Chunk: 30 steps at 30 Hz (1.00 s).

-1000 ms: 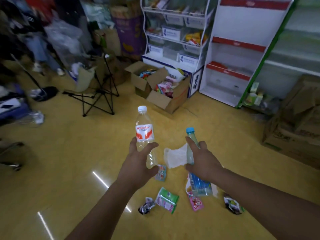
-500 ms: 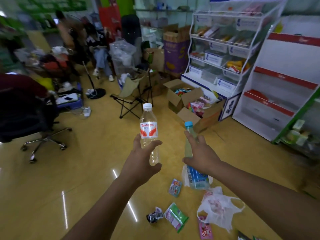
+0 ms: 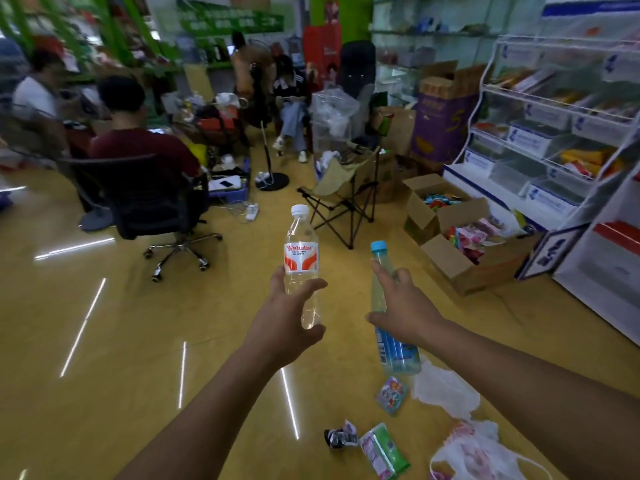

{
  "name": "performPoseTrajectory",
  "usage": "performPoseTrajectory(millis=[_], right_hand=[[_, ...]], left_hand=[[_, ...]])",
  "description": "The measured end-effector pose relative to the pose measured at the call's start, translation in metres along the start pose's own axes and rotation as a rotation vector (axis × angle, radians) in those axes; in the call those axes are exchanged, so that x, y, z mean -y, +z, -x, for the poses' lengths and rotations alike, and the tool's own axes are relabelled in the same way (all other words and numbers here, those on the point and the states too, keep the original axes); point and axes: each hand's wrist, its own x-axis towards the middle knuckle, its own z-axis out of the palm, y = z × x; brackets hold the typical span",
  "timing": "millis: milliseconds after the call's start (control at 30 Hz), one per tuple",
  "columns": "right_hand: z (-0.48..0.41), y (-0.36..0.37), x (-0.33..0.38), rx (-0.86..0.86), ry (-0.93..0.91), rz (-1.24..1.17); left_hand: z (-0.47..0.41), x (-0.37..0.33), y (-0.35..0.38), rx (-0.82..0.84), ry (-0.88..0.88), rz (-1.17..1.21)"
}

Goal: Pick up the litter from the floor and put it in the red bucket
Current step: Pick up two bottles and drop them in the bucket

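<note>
The left hand point(image 3: 287, 320) is gripping a clear bottle point(image 3: 301, 258) round its lower half, thumb across the front, and is holding it upright with the white cap at twelve o'clock and the red-and-white label showing above the fingers. Just at three o'clock of it, the right hand point(image 3: 403, 313) is clasping a blue-capped bottle point(image 3: 398, 351) round the middle. This bottle is tilting slightly, its cap pointing to eleven o'clock and its blue-labelled base hanging below the hand. The two bottles are sitting near each other without touching, both held up above the floor point(image 3: 138, 341).

More litter is lying on the floor at five o'clock from the hands. A small round-printed packet point(image 3: 391, 394) is lying just beneath the blue-capped bottle, with a white plastic bag point(image 3: 443, 393) at its three o'clock. Nearer the bottom edge, a crumpled dark wrapper point(image 3: 341, 438) is lying beside a green packet point(image 3: 382, 452), and a pink-printed plastic bag point(image 3: 478, 455) is lying at four o'clock of them.

Farther out, a folding camp chair point(image 3: 346, 199) is standing at twelve o'clock, open cardboard boxes point(image 3: 460, 261) of bright packets are sitting at two o'clock before a white display rack point(image 3: 554, 133), and a person in a maroon shirt point(image 3: 138, 143) is sitting in a black office chair point(image 3: 152, 202) at ten o'clock.
</note>
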Motion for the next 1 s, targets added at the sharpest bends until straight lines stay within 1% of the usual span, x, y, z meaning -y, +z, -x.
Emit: performPoseTrajectory(millis=[233, 467, 1000], right_hand=[[-0.018, 0.009, 0.062, 0.025, -0.097, 0.036], [-0.020, 0.026, 0.148, 0.046, -0.210, 0.062], [0.024, 0.101, 0.340, 0.106, -0.390, 0.081]], left_hand=[[0.027, 0.045, -0.038, -0.081, -0.093, -0.016], [0.070, 0.093, -0.088, -0.166, -0.169, 0.016], [0.204, 0.209, -0.188, -0.255, -0.350, -0.036]])
